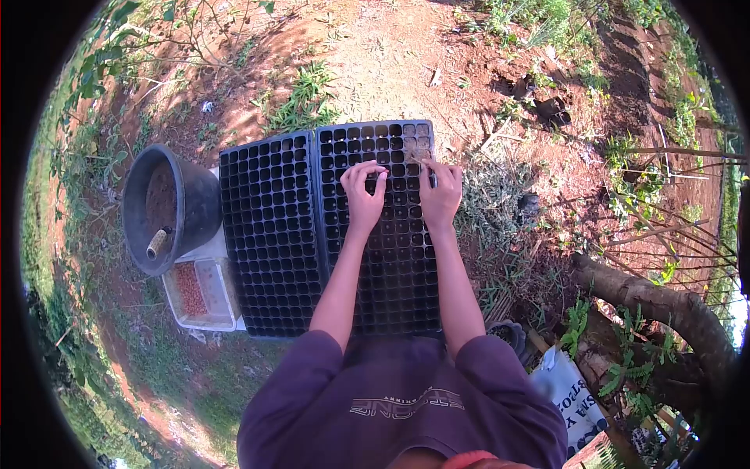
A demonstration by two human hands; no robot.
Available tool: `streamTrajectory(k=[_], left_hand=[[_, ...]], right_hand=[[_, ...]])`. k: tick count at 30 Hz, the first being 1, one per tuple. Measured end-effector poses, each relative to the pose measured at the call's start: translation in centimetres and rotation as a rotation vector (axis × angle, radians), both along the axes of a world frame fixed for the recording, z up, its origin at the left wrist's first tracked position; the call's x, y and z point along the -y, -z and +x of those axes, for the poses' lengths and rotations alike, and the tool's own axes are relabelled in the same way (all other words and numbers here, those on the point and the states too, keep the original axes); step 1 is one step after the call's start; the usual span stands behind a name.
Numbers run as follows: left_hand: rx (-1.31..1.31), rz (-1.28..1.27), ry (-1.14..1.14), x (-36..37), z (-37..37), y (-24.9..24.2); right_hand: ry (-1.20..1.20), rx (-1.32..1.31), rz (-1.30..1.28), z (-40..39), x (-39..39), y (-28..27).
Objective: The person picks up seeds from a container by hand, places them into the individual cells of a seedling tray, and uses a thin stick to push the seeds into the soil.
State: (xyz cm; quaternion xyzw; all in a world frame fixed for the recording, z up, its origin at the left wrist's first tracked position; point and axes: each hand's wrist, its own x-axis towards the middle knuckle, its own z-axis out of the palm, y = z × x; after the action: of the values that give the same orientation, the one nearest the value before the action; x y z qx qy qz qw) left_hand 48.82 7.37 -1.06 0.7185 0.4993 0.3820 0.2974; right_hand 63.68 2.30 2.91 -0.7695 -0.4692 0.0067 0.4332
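Observation:
Two black seedling trays lie side by side: the left tray point(269, 227) and the right tray point(398, 273), both with many small square cells. Over the upper part of the right tray, my left hand point(364, 194) has its fingers curled in toward the thumb. A small reddish spot shows at its fingertips, too small to name. My right hand point(442, 194) is by the same tray's right edge, fingers drawn together and tips at the upper cells. Whatever they may hold is hidden. Some cells at the top right corner look filled with brown soil.
Left of the trays stands a dark bucket point(207, 211) with soil and a handled tool point(158, 244) inside. Below it is a white container point(221, 293) with reddish seeds point(190, 288). A log point(641, 289) and a printed white sack point(569, 399) lie at right.

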Motion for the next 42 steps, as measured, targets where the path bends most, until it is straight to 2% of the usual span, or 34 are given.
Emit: streamTrajectory(k=[17,26,39,42], left_hand=[[0.007,0.013,-0.007,0.0,0.2,0.1],[0.059,-0.100,0.008,0.2,0.3,0.2],[-0.007,0.000,-0.033,-0.2,1.2,-0.3],[-0.021,-0.016,-0.032,-0.5,1.8,0.3]], right_hand=[[-0.009,0.050,-0.006,0.1,-0.5,0.0],[0.004,0.022,0.007,-0.2,-0.6,-0.5],[-0.011,-0.009,0.001,0.4,-0.2,0.3],[0.018,-0.037,0.079,0.4,0.3,0.3]])
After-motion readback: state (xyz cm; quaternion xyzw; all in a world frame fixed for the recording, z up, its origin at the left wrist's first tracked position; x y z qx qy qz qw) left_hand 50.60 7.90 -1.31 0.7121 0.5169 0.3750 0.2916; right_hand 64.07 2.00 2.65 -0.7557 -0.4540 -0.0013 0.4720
